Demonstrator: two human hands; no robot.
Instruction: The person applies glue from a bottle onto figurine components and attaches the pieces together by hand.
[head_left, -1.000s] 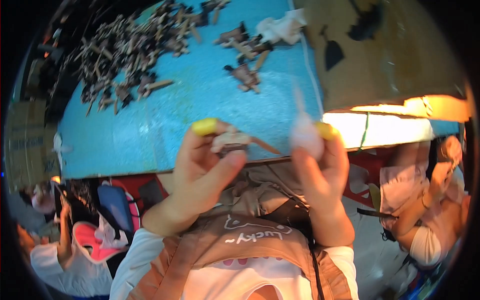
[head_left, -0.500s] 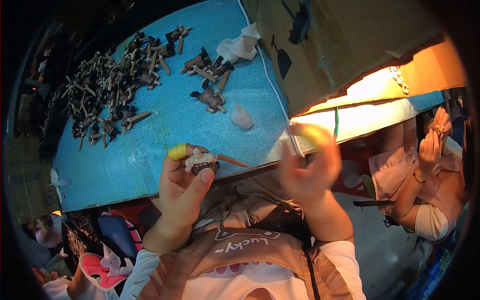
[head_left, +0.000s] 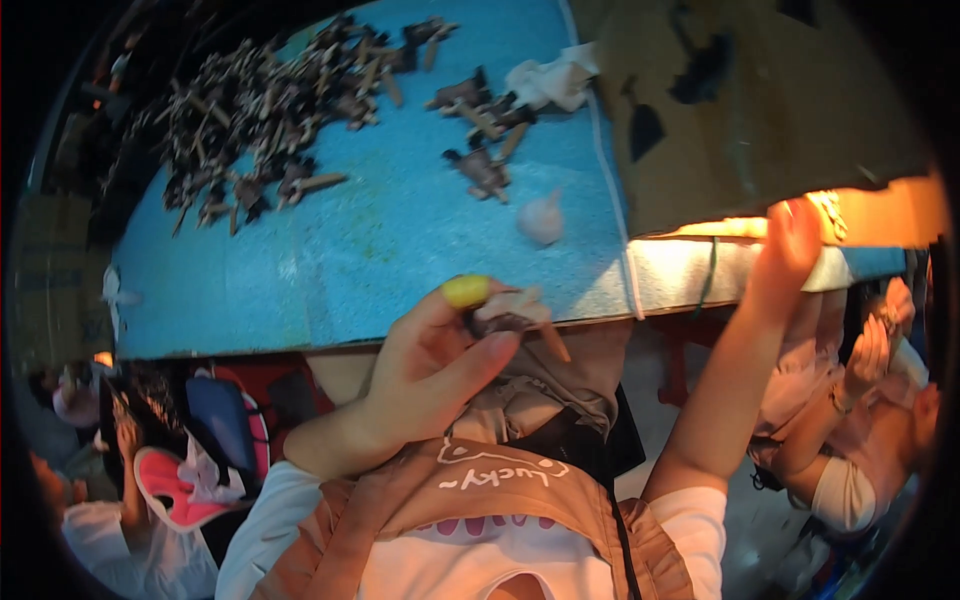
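The left hand [head_left: 430,365] is curled shut around a small brown part [head_left: 510,318], pinched between thumb and fingers, with a yellow cap [head_left: 466,291] on the forefinger tip. It hovers just over the near edge of the blue table [head_left: 400,250]. A thin stick pokes out of the part toward the right, so I'd say the grip wants to stay low on the body and the stick kept free of the palm.

The right hand [head_left: 790,245] is up at the table's right end, fingers stretched toward the lit edge under the brown cardboard sheet [head_left: 760,110]; it looks empty, though whether it touches that edge I can't tell.

On the table: a pale pinkish blob [head_left: 541,218] sits alone near the middle right, a small cluster of parts [head_left: 485,130] lies toward the far edge beside a crumpled white rag [head_left: 553,82], and the big heap [head_left: 270,110] fills the far left corner.
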